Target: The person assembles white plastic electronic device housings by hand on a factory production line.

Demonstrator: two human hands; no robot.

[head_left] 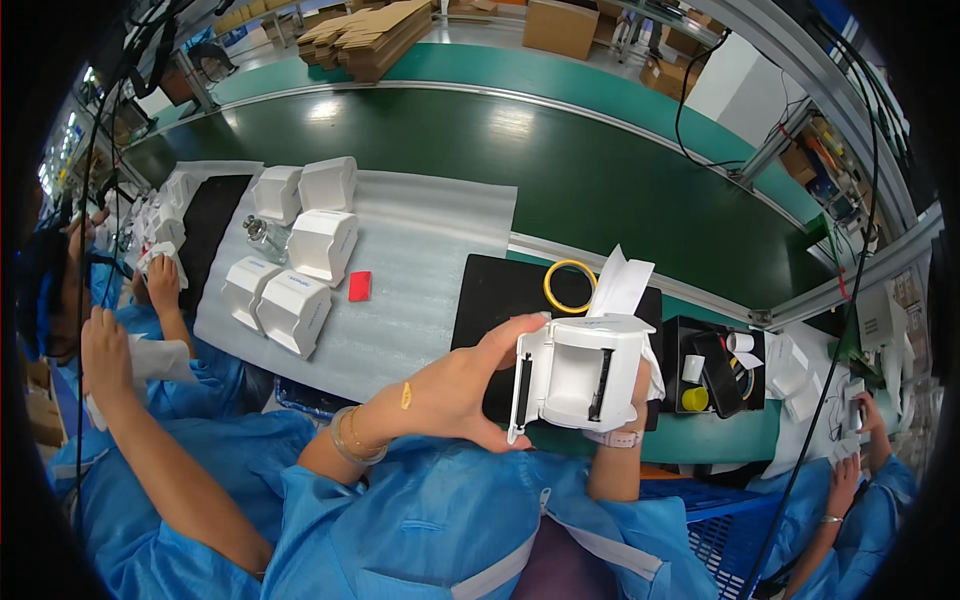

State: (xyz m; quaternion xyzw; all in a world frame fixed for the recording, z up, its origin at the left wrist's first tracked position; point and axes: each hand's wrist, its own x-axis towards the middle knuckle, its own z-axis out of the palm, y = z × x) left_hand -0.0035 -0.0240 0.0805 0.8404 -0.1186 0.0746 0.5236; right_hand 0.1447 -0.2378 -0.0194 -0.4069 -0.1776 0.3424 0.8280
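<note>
My left hand [465,385] grips the left side of a white plastic housing [580,375], thumb below and fingers above. Its cover is swung out to the left, showing a hollow inside with a dark strip along the edges. Behind the housing my right hand [638,400] closes around its right side; most of those fingers are hidden. White sheets of paper or cloth [622,285] stick up behind the housing and hang by my right hand. Below it lies a black mat [490,300] with a roll of yellow tape [570,287] on it.
Several similar white housings [322,245], a clear glass bottle [268,238] and a red piece [359,286] rest on a foam sheet [430,230] to the left. A black bin [712,370] of small items stands right. A green conveyor [480,135] runs beyond. Co-workers sit on both sides.
</note>
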